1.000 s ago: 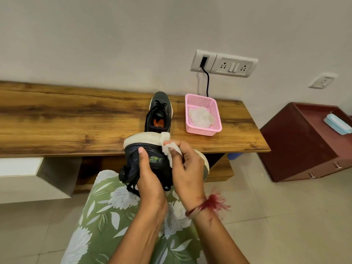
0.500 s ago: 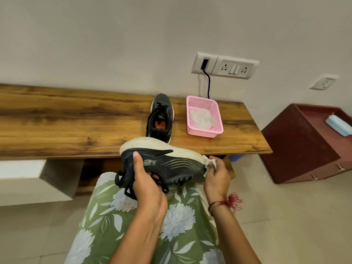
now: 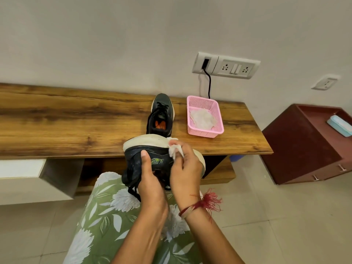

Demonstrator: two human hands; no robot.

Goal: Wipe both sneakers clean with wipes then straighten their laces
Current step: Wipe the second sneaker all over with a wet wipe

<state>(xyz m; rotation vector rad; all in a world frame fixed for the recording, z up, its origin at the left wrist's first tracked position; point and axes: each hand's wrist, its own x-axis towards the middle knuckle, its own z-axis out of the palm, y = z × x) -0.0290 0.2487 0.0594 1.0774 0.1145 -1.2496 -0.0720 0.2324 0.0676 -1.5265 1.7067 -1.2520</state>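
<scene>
A black sneaker (image 3: 139, 159) with a cream sole lies on its side above my lap, sole turned away from me. My left hand (image 3: 150, 180) grips it from below, thumb pressed on its black side. My right hand (image 3: 185, 168) pinches a white wipe (image 3: 174, 150) against the sole's edge near the heel. Its black laces (image 3: 133, 189) dangle under my left hand. The second black sneaker (image 3: 161, 116) stands upright on the wooden table (image 3: 76, 121), toe toward the wall, orange insole showing.
A pink basket (image 3: 216, 115) holding a white wipe (image 3: 202, 119) sits right of the second sneaker. A dark red cabinet (image 3: 304, 149) with a light blue box (image 3: 341, 124) stands at the right. A black cable (image 3: 209, 82) drops from the wall socket behind the basket.
My right hand slid the wipe from the sneaker's toe end back along the sole toward the heel. The sneaker turned, so less of its side shows.
</scene>
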